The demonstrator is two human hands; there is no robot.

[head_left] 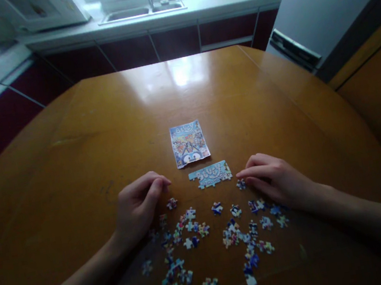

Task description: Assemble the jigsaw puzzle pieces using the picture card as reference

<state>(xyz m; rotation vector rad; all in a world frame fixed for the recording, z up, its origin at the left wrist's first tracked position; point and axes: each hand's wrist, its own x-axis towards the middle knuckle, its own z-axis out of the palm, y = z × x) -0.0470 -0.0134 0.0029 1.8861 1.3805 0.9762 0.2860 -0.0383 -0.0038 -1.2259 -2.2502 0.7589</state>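
Note:
My left hand (142, 203) rests on the table left of the puzzle, its fingers curled in and the thumb against them; nothing shows in it. A loose puzzle piece (172, 203) lies just below its fingertips. My right hand (276, 179) has its thumb and fingertips at a small dark-and-white puzzle piece (241, 184), close to the table. Between the hands lies a joined strip of puzzle (213, 174), light blue with white lettering, its lower edge uneven. Directly above it is a creased reference picture (190, 145) with similar lettering and a blue cartoon face.
Several loose puzzle pieces (232, 234) are scattered on the near part of the wooden table (129, 123), some close to both forearms. Beyond the table are a counter with a sink (127, 14), dark red cabinets (174, 43) and a grey fridge (330, 0) at the right.

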